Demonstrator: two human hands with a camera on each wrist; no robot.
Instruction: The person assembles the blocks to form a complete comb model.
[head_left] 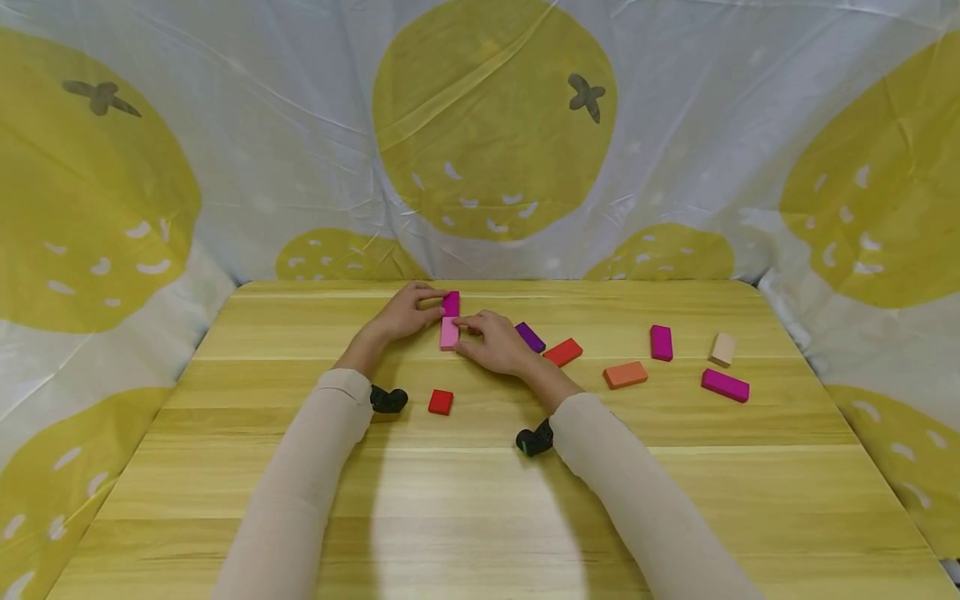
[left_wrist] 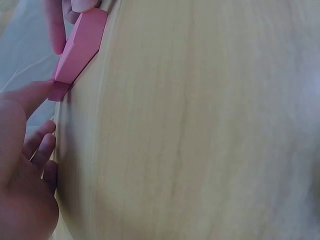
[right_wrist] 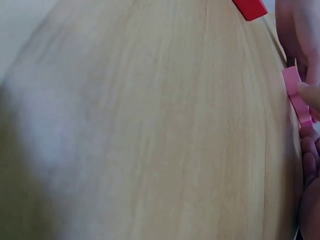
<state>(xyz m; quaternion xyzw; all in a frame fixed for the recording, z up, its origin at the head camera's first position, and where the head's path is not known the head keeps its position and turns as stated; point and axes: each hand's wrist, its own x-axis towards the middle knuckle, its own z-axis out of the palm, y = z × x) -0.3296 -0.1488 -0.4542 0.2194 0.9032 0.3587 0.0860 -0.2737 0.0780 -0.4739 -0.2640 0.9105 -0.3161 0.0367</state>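
Near the far edge, a magenta block (head_left: 452, 303) and a light pink block (head_left: 449, 334) lie end to end in a line. My left hand (head_left: 405, 314) holds the magenta block, index finger toward its far end and thumb by its near end. From the right side, my right hand (head_left: 491, 343) grips the light pink block between thumb and index finger. The left wrist view shows the pink block (left_wrist: 82, 45) up close, largely covering the magenta one behind it. A short red block (head_left: 441, 402) sits nearer, between the forearms.
Right of my hands lie a purple block (head_left: 531, 337), a red-orange block (head_left: 563, 352) and an orange block (head_left: 626, 375). Farther right are two magenta blocks (head_left: 661, 342) and a beige block (head_left: 723, 349). A patterned cloth (head_left: 495, 150) hangs behind the wooden table (head_left: 465, 517).
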